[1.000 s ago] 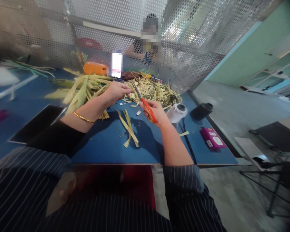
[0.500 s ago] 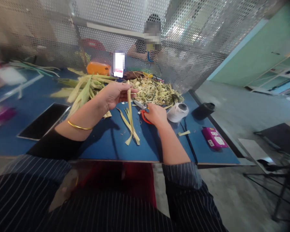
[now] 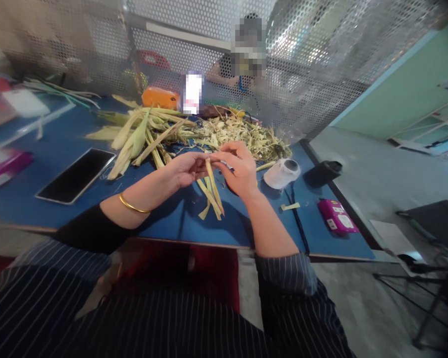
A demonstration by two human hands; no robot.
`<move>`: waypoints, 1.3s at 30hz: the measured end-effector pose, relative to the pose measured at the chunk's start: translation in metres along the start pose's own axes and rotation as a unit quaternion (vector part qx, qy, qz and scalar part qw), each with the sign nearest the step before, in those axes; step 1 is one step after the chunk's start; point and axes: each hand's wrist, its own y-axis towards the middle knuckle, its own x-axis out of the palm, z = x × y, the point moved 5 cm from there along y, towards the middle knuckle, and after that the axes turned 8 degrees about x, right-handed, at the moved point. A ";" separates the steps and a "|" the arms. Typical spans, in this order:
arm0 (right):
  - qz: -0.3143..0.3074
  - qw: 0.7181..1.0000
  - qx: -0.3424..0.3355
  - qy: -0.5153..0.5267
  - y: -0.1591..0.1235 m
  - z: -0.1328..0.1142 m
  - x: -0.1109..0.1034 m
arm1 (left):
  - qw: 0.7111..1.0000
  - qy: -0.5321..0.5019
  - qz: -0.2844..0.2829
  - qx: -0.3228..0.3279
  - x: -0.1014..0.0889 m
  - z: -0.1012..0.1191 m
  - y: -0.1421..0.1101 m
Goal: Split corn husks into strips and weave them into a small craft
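Now, left grip: left hand [image 3: 190,170] pinching one husk strip [image 3: 213,182] by its top, above the tabletop [image 3: 164,221].
Right grip: right hand [image 3: 239,171] at the same end; cannot tell how closed.
Strip risk: could split or slip, from too hard a tug or twist.
Count: one white spool [image 3: 278,175], one black roll [image 3: 323,174], one flat phone [image 3: 76,176]; loose strips [image 3: 205,192], at least two.

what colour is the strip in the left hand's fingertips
Pale straw yellow: the strip at the left hand shows in the head view.
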 end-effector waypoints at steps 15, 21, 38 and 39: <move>-0.273 0.895 0.349 0.042 -0.015 0.024 0.018 | 0.975 0.126 0.102 0.155 -0.015 0.016 -0.010; -0.347 0.860 0.322 -0.188 -0.026 0.007 0.036 | 0.977 0.113 0.115 0.136 -0.017 0.015 -0.006; -0.047 0.867 0.427 0.251 -0.014 0.036 0.019 | 0.983 0.122 -0.086 0.102 0.012 -0.014 -0.013; -0.039 0.867 0.423 0.259 -0.014 0.035 0.019 | 0.982 0.117 -0.130 0.069 0.017 -0.020 -0.015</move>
